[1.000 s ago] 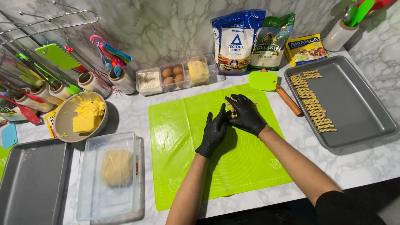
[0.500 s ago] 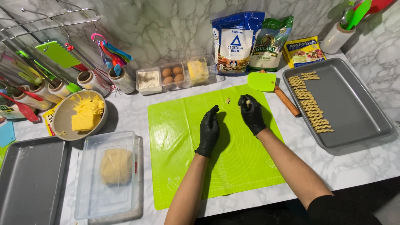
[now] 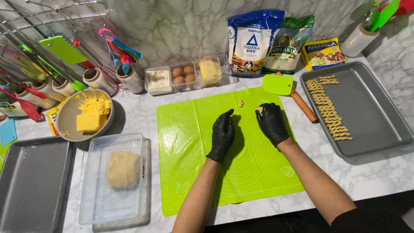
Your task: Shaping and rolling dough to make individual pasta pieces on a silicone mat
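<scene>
Since the earlier frames, both gloved hands have separated: before they were pressed together at the middle of the mat, and now they lie apart, with a bare strip of mat between them. The left hand [image 3: 222,134] rests flat on the green silicone mat [image 3: 189,172], its fingers stretched out and grasping nothing. The right hand [image 3: 271,123] is curled near the far edge of the mat and pinches a small piece of dough [image 3: 260,109] at its fingertips; only a little of the dough is visible. A tiny dough crumb [image 3: 241,103] lies alone on the mat, just beyond the two hands. To the right, a green scraper [image 3: 278,84] sits at the corner of the mat, touching a wooden handle [image 3: 303,105]. Further right stands a grey baking tray [image 3: 371,108] with a row of twisted dough sticks [image 3: 330,110] along its left side. On the left of the mat, a clear plastic box [image 3: 114,177] contains a ball of dough [image 3: 123,169], and a bowl [image 3: 64,118] behind it contains yellow butter [image 3: 91,116].
</scene>
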